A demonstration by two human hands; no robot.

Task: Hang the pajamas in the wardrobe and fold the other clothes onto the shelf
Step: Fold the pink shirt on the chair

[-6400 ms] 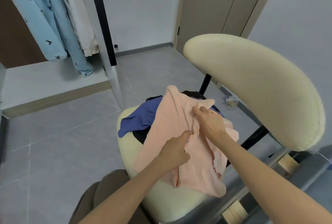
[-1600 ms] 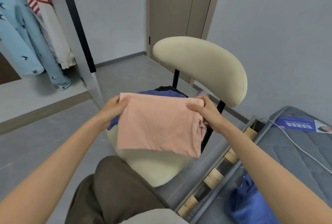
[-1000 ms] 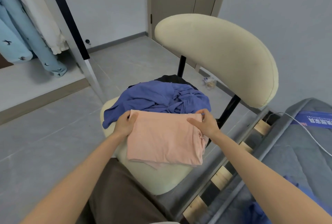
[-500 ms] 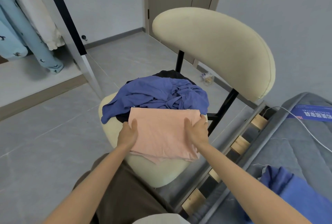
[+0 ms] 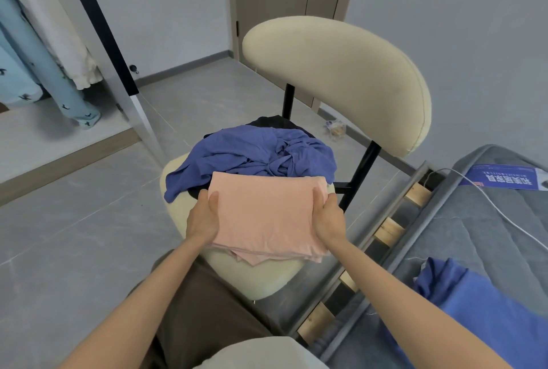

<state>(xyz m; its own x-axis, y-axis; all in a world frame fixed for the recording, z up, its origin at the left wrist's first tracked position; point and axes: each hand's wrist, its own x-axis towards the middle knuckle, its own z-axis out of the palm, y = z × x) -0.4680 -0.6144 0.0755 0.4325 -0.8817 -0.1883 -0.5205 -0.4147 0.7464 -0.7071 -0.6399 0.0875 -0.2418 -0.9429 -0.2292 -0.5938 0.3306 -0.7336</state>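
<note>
Pressed flat before, the pink garment is now gripped sidewise by left hand and right hand on the chair.

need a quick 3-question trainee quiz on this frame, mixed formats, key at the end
1. True or false: the pink garment is crumpled in a heap.
2. What sits right behind it on the chair seat? A) crumpled blue garment B) white towel C) striped shirt
3. Fill in: the left grip and right grip hold the pink garment by its two ____.
Key: 1 false, it is folded flat; 2 A; 3 sides.
</note>
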